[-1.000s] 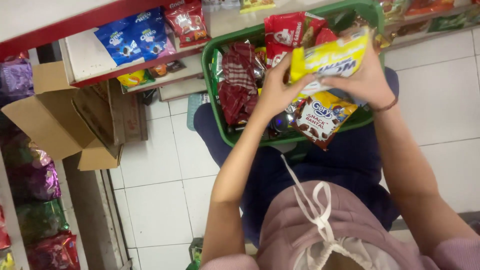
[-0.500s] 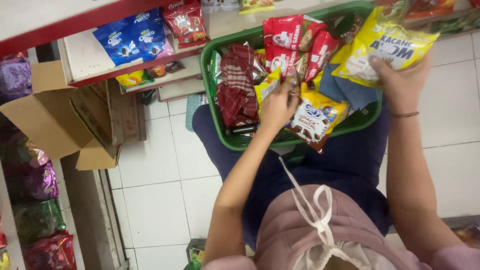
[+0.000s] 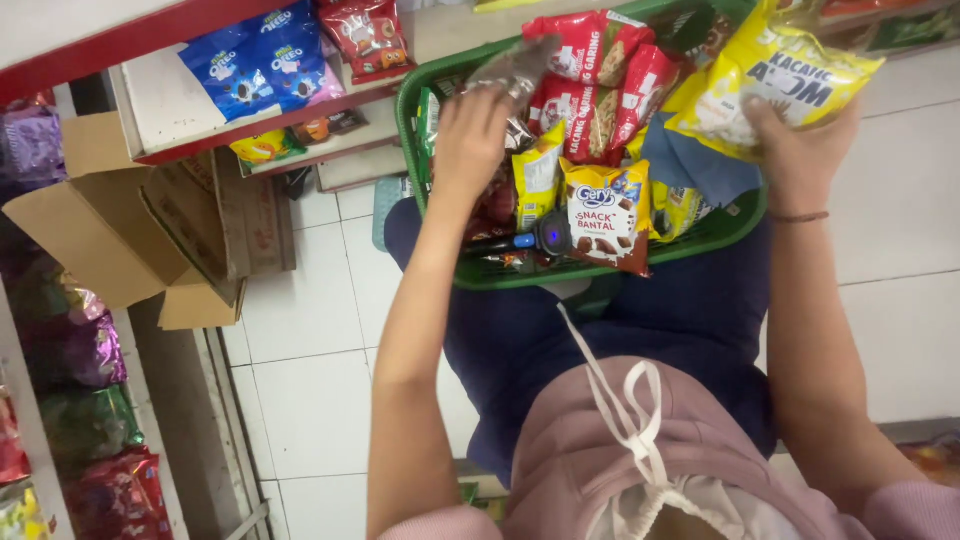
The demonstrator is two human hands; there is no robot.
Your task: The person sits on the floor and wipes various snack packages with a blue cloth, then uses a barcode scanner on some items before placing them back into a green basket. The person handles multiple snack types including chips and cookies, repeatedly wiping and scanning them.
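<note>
Head view: left hand [image 3: 470,125] grips a silvery packet [image 3: 515,68] over the green basket [image 3: 600,272]; right hand [image 3: 795,150] clasps a yellow snack bag [image 3: 770,75].

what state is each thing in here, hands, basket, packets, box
left hand: lifting a silvery packet over the basket
right hand: holding a yellow snack bag, raised at the basket's edge
green basket: on the lap, full of snack packets
red packets: lying in the basket
cardboard box: open, flaps out, on the floor
</note>
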